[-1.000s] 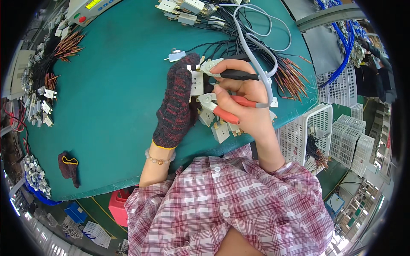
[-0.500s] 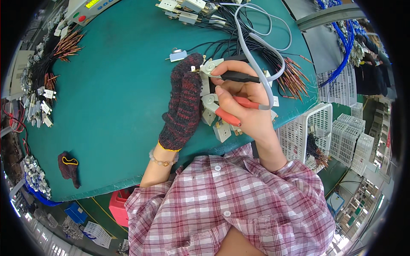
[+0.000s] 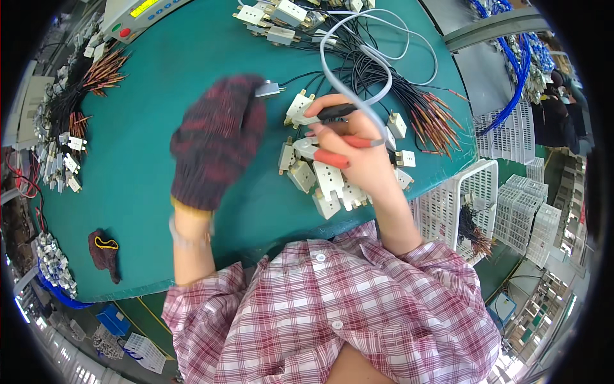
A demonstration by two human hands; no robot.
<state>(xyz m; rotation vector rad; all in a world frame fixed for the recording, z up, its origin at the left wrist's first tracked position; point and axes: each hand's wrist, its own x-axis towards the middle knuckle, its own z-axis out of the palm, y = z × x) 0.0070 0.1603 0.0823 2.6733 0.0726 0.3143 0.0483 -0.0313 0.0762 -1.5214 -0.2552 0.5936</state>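
My left hand [image 3: 220, 137], in a dark red and black knit glove, is over the table left of the white blocks. It is smeared by motion, and its fingertips are at a small grey connector block [image 3: 269, 89] with a black wire; whether they grip it is unclear. My right hand [image 3: 361, 150], bare, is closed round two test clips. One test clip has a black handle [image 3: 336, 112], the other red handles [image 3: 331, 158]. A grey cable [image 3: 335, 75] curves up from them. Several white connector blocks [image 3: 329, 179] with metal pins lie beneath and beside my right hand.
Black wires with copper-coloured ends [image 3: 432, 118] and white connectors [image 3: 281, 35] lie at the back right. A tester with a lit display [image 3: 142, 16] stands back left, near more wire bundles [image 3: 102, 67]. A spare glove [image 3: 103, 253] lies front left. White plastic baskets [image 3: 476, 179] stand right.
My left hand has moved left, away from the clips, toward the grey connector block. My right hand has shifted slightly left and down with the clips, and the grey cable has swung left.
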